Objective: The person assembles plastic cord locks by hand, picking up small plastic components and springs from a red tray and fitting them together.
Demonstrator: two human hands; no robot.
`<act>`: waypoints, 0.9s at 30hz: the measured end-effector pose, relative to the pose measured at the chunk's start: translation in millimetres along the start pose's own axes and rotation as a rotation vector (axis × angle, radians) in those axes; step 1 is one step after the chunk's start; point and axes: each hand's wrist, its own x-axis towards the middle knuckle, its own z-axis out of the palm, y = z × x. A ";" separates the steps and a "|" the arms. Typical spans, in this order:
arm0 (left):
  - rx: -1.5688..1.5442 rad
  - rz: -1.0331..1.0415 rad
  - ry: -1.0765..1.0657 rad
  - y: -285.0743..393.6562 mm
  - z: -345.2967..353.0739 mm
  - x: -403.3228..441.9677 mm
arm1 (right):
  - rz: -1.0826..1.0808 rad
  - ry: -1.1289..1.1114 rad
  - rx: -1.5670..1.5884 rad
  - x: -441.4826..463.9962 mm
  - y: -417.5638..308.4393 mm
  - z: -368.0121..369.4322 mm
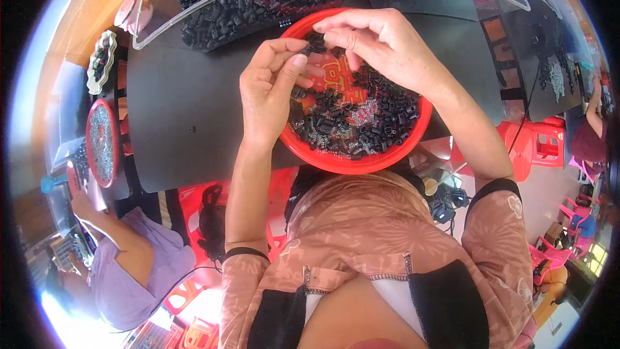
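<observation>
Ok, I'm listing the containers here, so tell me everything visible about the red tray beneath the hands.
The red tray is round, with a glossy, plastic-looking rim and yellow markings on its base. Black parts and silvery coils cover much of the inside. It sits at the near edge of the dark table; the left hand and right hand hide some of its far side; contact is unclear.

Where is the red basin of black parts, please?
In the head view, the red basin is right of centre at the table's near edge, beneath the left hand and right hand.
</observation>
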 end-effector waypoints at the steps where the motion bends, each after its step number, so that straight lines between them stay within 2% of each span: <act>1: -0.022 -0.010 0.012 0.2 -2.3 0.0 | -0.052 0.037 0.092 1.2 7.1 2.2; 4: -0.074 -0.004 0.058 6.4 -4.6 -1.2 | 0.068 -0.058 0.206 -0.3 0.7 -4.3; 8: -0.175 0.072 0.100 27.8 1.4 -1.6 | 0.175 -0.279 0.582 4.7 -13.4 0.8; 9: -0.235 0.085 0.096 32.0 4.1 1.6 | 0.163 -0.232 0.596 6.5 -18.6 7.4; 12: -0.346 0.078 0.088 34.2 7.1 11.0 | 0.111 -0.225 0.622 14.4 -20.3 4.4; 14: -0.406 0.034 0.093 34.7 7.9 12.3 | 0.141 -0.148 0.519 13.2 -22.8 -0.5; 20: -0.423 -0.041 -0.044 24.4 6.0 25.8 | 0.171 -0.125 0.335 8.5 -1.9 -19.4; 27: -0.394 -0.114 -0.177 30.2 5.0 44.5 | 0.197 -0.061 0.352 7.2 -2.4 -30.2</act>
